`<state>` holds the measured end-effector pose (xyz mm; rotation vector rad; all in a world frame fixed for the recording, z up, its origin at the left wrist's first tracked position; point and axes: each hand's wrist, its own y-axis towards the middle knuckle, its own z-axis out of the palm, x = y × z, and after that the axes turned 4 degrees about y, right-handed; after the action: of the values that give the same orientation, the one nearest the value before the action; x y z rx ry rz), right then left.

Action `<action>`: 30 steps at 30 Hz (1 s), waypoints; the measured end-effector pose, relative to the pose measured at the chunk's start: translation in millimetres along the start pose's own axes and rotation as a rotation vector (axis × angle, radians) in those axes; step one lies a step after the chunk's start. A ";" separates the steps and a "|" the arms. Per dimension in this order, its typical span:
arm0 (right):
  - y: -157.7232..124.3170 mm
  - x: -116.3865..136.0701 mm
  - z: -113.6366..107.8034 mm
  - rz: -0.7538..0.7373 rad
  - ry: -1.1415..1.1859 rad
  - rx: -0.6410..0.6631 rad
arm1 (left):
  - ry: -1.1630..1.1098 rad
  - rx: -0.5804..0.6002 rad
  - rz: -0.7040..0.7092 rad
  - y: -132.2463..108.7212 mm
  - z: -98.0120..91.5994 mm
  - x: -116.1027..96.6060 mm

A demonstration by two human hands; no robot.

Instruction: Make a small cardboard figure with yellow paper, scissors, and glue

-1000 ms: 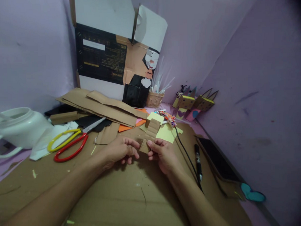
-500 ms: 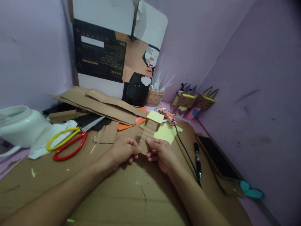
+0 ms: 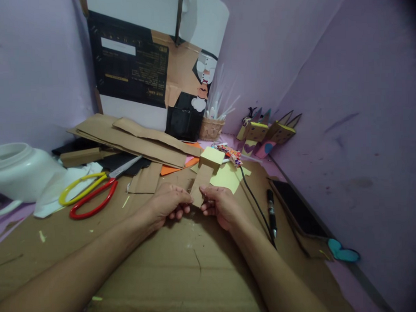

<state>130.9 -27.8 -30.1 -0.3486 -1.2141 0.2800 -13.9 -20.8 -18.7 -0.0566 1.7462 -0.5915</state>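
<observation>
Between my two hands is a narrow cardboard strip (image 3: 201,179), pinched near its lower end. My left hand (image 3: 170,203) grips the left edge with thumb and fingers. On the opposite edge, my right hand (image 3: 219,204) closes its thumb and fingers. Just beyond the strip's far end sits a small cardboard box with a pale yellow top (image 3: 212,156); whether the two are joined I cannot tell. Pale yellow paper (image 3: 232,179) lies right behind my right hand.
Red and yellow scissors (image 3: 93,200), a white pot (image 3: 27,173) and stacked cardboard strips (image 3: 132,142) lie left. A black pen (image 3: 271,213), black cable (image 3: 253,200) and phone (image 3: 298,207) are right. Cardboard animal figures (image 3: 258,131) and a small basket (image 3: 212,128) stand behind.
The strip, creased and bent before, now looks flatter and smoother. Both hands keep their pinch on it. The whole view has shifted slightly.
</observation>
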 end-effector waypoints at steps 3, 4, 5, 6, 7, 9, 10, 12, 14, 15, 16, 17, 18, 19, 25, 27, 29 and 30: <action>-0.8 0.4 0.3 -0.005 0.000 0.001 | 0.010 -0.007 -0.001 -1.1 0.4 -0.7; -1.0 0.5 0.4 -0.006 0.000 0.001 | 0.011 -0.011 0.003 -1.4 0.6 -1.1; -1.1 0.6 0.5 -0.007 0.002 -0.001 | 0.011 -0.017 0.008 -1.6 0.8 -1.4; -1.3 0.7 0.6 -0.009 0.003 -0.002 | 0.012 -0.024 0.014 -1.8 1.1 -1.8; -1.4 0.6 0.6 -0.010 0.005 -0.003 | 0.013 -0.032 0.019 -2.0 1.4 -2.2; -2.0 0.4 0.5 -0.013 0.004 0.012 | 0.016 -0.058 0.023 -2.5 2.3 -2.8; -2.4 0.3 0.5 -0.016 0.002 0.027 | 0.022 -0.077 0.027 -2.9 2.9 -3.0; -3.4 0.1 0.4 -0.025 0.006 0.063 | 0.054 -0.114 0.039 -4.1 4.3 -2.6; -4.5 0.2 0.6 -0.028 0.030 0.088 | 0.103 -0.146 0.068 -5.3 5.6 -1.5; -5.1 0.4 0.8 -0.026 0.048 0.094 | 0.126 -0.159 0.085 -5.7 6.0 -0.8; -5.6 0.7 1.1 -0.021 0.067 0.098 | 0.143 -0.169 0.104 -5.8 6.2 0.0; -6.1 1.0 1.3 -0.015 0.085 0.103 | 0.153 -0.177 0.122 -5.6 6.2 0.7; -6.5 1.3 1.5 -0.010 0.100 0.106 | 0.156 -0.183 0.141 -5.2 5.9 1.3; -6.9 1.7 1.7 -0.007 0.116 0.107 | 0.155 -0.186 0.155 -4.5 5.5 1.8; -8.7 2.7 2.0 0.002 0.187 0.095 | 0.204 -0.204 0.210 -0.9 3.9 3.8; -8.7 2.2 2.1 0.005 0.199 0.081 | 0.242 -0.208 0.246 -0.1 4.5 6.2; -8.2 1.4 2.0 0.008 0.201 0.068 | 0.283 -0.208 0.282 0.8 5.3 9.4; -7.7 0.9 1.8 0.007 0.198 0.061 | 0.309 -0.201 0.293 1.3 5.3 10.7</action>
<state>129.6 -34.3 -25.7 -0.3203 -1.0081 0.2813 -11.5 -25.3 -29.6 0.1560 2.0621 -0.2159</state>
